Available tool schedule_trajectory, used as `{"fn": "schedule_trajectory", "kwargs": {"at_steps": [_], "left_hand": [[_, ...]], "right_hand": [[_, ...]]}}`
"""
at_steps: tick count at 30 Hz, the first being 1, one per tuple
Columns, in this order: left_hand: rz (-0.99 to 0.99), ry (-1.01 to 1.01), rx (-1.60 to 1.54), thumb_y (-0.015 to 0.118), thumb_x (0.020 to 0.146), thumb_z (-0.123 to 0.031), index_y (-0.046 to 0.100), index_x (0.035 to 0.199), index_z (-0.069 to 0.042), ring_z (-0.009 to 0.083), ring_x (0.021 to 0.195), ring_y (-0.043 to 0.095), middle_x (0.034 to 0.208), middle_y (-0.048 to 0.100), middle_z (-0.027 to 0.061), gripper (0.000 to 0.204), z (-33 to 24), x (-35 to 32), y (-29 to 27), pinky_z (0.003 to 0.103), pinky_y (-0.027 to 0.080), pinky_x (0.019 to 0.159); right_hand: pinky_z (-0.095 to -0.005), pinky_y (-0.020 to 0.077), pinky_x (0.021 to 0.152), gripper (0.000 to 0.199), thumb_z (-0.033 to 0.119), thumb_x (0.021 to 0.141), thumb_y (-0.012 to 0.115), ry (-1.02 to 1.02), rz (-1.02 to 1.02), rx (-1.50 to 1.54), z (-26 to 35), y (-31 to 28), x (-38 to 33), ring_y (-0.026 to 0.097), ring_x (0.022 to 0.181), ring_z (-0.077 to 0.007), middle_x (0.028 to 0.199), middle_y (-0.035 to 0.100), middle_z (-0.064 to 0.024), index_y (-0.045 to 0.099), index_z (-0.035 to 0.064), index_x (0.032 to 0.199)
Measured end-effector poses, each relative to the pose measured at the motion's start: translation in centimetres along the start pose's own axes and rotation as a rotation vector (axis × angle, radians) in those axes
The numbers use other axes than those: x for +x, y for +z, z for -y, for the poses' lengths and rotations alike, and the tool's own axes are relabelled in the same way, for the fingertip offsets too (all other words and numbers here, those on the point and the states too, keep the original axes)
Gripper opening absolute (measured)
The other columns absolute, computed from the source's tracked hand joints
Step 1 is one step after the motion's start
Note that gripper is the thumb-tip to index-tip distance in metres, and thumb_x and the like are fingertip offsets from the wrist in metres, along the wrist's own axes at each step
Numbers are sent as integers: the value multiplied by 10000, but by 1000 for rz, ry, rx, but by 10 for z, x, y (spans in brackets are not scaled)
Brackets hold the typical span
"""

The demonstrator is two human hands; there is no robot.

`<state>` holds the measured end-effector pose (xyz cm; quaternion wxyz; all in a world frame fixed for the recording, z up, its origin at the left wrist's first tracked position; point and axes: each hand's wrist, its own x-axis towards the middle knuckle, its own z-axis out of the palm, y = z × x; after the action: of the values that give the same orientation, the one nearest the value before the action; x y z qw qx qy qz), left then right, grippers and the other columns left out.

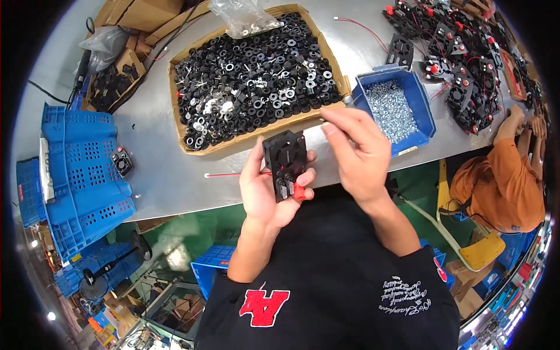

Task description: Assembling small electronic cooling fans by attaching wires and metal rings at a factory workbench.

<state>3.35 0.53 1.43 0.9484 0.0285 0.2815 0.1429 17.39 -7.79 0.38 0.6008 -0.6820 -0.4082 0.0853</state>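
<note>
In my left hand [262, 198] is a small black fan unit [284, 153], held upright over the metal table, with the fingers wrapped behind it. A red part [299, 192] and metal terminals show at its lower end, and a thin red wire [224, 174] sticks out to the left. Up and to the right, my right hand [363, 157] has thumb and forefinger closed at their tips. A tiny piece seems to be between them, too small to name. That hand is beside a blue bin [429, 119] of small silvery hardware.
A shallow cardboard tray [256, 133] full of black rings and metal washers lies ahead. Many fan units [464, 87] are heaped at the far right. On the left stands a blue crate [81, 175] with one fan unit [121, 162] beside it. A person in orange [496, 186] sits at right.
</note>
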Motion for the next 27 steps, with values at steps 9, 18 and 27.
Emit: {"fn": "schedule_trajectory", "kwargs": {"at_steps": [9,18,27], "left_hand": [[-108,502,669,586,863,-116,515,1201,20,135,761,577,939,625,78,371,18,2,-1,263,478,675],[-127,649,961,697,848,-37,581,1101,4,117,903,607,1029,646,71,282,10,-2,-7,280,500,832],[-156,590,1014,690,863,-86,613,1076,8,122,853,631,969,669,80,245,-5,-2,-17,262,516,766]], "right_hand": [[-290,518,891,262,-21,918,533,499,283,702,21,-15,-12,647,990,-189,1172,577,-134,584,-88,1166],[-313,524,882,373,-3,902,578,187,453,277,21,-16,-14,635,1069,-211,1154,644,-157,543,-55,1270],[-302,540,808,428,-46,791,677,-231,194,-136,8,5,-28,681,925,-308,1089,676,-169,614,10,1210]]}}
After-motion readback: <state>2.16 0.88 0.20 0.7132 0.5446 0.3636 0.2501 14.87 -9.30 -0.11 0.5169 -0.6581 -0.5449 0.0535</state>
